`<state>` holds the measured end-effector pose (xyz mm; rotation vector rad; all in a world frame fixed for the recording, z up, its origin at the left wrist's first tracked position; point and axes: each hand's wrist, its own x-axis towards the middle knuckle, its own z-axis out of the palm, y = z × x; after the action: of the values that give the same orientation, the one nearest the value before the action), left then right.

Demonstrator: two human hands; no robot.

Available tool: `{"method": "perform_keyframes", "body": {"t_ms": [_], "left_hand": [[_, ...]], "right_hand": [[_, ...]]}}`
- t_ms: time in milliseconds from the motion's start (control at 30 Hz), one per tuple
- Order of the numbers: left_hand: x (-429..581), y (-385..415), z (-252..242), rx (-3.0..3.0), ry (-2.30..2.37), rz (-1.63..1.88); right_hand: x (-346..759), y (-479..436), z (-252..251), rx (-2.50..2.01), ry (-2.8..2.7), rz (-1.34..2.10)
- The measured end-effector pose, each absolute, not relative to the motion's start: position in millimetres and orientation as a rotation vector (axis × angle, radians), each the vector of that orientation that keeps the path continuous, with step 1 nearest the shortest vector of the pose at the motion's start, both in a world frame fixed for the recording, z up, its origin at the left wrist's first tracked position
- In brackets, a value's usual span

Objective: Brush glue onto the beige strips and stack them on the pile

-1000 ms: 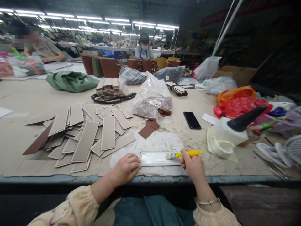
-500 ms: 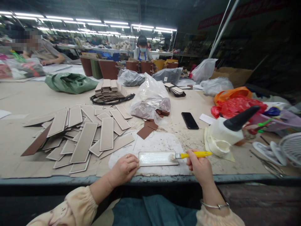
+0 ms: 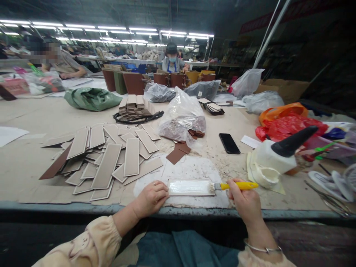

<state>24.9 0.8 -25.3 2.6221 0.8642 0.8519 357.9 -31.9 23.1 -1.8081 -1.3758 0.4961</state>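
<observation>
A flat rectangular panel [image 3: 189,187] lies on white paper [image 3: 194,167] at the table's front edge, its upper face coated with wet, glossy white stuff. My left hand [image 3: 152,198] rests at the panel's left end, fingers together and pressing its edge. In my right hand [image 3: 244,200] is a paintbrush [image 3: 242,185] with a yellow handle, gripped with fingers closed. Its bristles touch the panel's right end. To the left spreads a loose heap of similar beige panels [image 3: 105,167] with pale borders.
Brown pieces [image 3: 178,152] lie beyond the panel, beside a clear plastic bag [image 3: 183,115]. On the right are a phone [image 3: 229,143], a white plastic container [image 3: 271,163] with a black spout, and scissors [image 3: 330,200]. Co-workers [image 3: 172,63] sit across the table.
The brush tip has shifted slightly right along the panel to its right end. My left hand keeps its place on the panel. The whole view has swung a little to the left.
</observation>
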Motion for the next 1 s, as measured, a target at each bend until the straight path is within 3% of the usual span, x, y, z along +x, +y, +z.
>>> {"method": "perform_keyframes", "body": {"t_ms": [533, 1000], "left_hand": [[24.2, -1.2, -25.6, 2.644, 0.88, 0.84], [23.1, -0.9, -29.2, 2.631, 0.881, 0.865]], "right_hand": [[253.9, -25.7, 11.7, -1.313, -1.173, 1.154], [251.2, -24.1, -1.0, -1.416, -1.286, 1.118]]}}
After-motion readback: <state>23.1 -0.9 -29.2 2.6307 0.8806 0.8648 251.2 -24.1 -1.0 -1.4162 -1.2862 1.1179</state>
